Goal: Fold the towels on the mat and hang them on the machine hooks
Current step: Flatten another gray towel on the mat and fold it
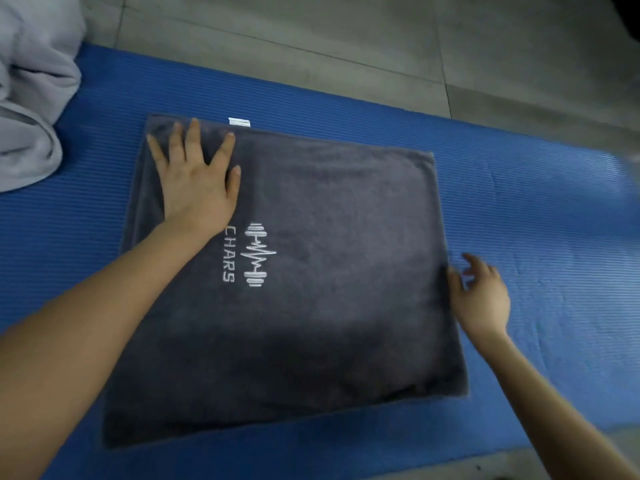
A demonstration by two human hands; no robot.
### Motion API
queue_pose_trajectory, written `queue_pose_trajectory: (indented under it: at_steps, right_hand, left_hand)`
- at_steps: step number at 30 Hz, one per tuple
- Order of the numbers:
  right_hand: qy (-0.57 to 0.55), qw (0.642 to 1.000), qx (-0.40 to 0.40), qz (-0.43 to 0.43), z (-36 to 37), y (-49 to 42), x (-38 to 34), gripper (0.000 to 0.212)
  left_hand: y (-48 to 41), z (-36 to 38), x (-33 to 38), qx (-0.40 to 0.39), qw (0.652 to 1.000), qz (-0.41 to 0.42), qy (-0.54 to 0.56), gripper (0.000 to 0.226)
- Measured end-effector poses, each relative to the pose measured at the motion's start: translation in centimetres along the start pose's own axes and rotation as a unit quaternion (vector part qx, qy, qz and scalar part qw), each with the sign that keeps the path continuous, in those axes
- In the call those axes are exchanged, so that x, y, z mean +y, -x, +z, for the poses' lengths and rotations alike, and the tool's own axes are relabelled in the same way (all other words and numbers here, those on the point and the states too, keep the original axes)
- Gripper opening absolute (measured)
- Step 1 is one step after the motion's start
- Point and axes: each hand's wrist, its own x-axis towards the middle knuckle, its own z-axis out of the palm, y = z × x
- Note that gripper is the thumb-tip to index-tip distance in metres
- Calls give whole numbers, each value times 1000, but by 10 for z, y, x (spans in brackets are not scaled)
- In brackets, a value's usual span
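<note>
Head view: a dark grey, square-folded plush towel with a white embroidered barbell logo is being held down on a blue ribbed foam mat, which is being carried by a grey tiled floor. The towel's far left corner is being pressed by the left grip, palm flat, fingers straight and spread, nothing being clasped. The right grip is being held at the towel's right edge, fingers loose and apart, the thumb at the hem. Whether the hem is being touched is being obscured by motion blur, and no cloth is being seen pinched. A small white label is being shown at the far edge. A crumpled pale grey cloth heap, probably another towel, is being seen at the mat's far left end.

The towel is being judged soft, limp and light, its nap likely to be caught by the foam rather than slid across it. Its layers are being expected to slip apart if lifted by a single corner. A hold along the right edge, through every layer, is being judged best for the next fold, with the opposite side being pinned. No machine or hooks are being shown.
</note>
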Motion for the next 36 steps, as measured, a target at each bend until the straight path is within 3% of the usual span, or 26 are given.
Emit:
queue_pose_trajectory:
  at_steps: [4, 8, 15, 19, 22, 24, 26, 27, 29, 31, 34, 36]
  right_hand:
    - [32, 997, -50, 58, -5, 90, 40, 41]
    - [11, 991, -93, 93, -8, 128, 58, 43]
    - [-66, 990, -90, 81, -24, 128, 46, 15]
    - [-177, 979, -84, 57, -41, 137, 7, 16]
    - [-244, 966, -89, -2, -59, 147, -45, 21]
    - [-285, 952, -96, -49, -66, 156, -90, 26]
    - [-309, 940, -97, -104, -66, 169, -137, 29]
    - [-314, 934, -101, -135, -63, 179, -159, 31]
    - [-319, 918, -118, -206, -53, 204, -195, 33]
    - [-298, 902, -144, -278, -37, 231, -218, 33]
    - [-158, 884, -250, -362, 0, 260, -228, 37]
    - [-33, 852, -340, -396, 21, 267, -224, 41]
  left_hand:
    - [95, -21, 17, 16, 991, 131, 25, 44]
    - [186, -21, 9, -65, 979, 194, -7, 49]
    - [234, -16, -23, -147, 979, 134, -44, 56]
    - [233, -19, -23, -170, 978, 117, -28, 58]
    - [233, -35, -26, -125, 987, 46, 88, 55]
    - [236, -50, -30, -33, 983, -43, 176, 48]
    - [241, -70, -37, 26, 950, -161, 268, 34]
    - [243, -79, -41, 34, 914, -227, 333, 25]
    - [248, -92, -48, 30, 812, -338, 474, 18]
    - [252, -98, -53, 26, 742, -397, 540, 19]
    - [255, -98, -54, -21, 706, -435, 559, 17]
    - [255, -92, -54, -58, 711, -446, 540, 14]
